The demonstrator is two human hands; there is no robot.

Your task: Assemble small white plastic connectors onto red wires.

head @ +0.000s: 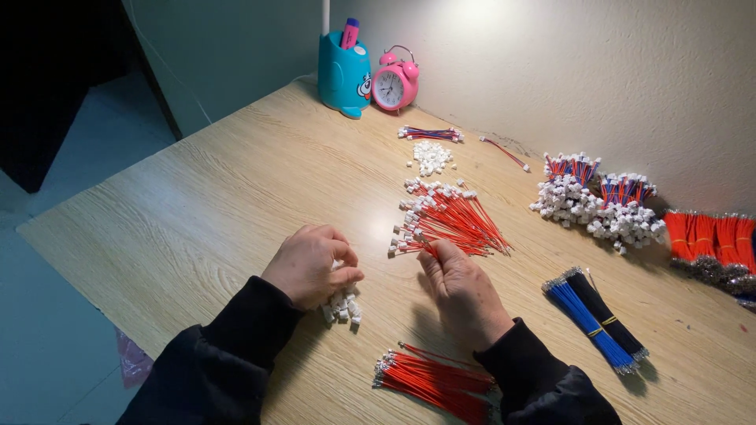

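My left hand [311, 264] rests curled on the wooden table [197, 205] over a small heap of white plastic connectors [342, 305], fingertips pinched on one. My right hand [461, 287] reaches into a fan-shaped pile of red wires with white connectors [449, 216] and pinches a wire end at its near edge. A bundle of bare red wires [429, 379] lies just in front of my right wrist.
Blue and black wire bundles [598, 319] lie at the right. White connector heaps [598, 212], red wire bundles [713, 240], a small connector pile [431, 157] and a wired bundle [431, 134] sit by the wall. A blue pen holder [344, 75] and pink alarm clock [394, 85] stand at the back.
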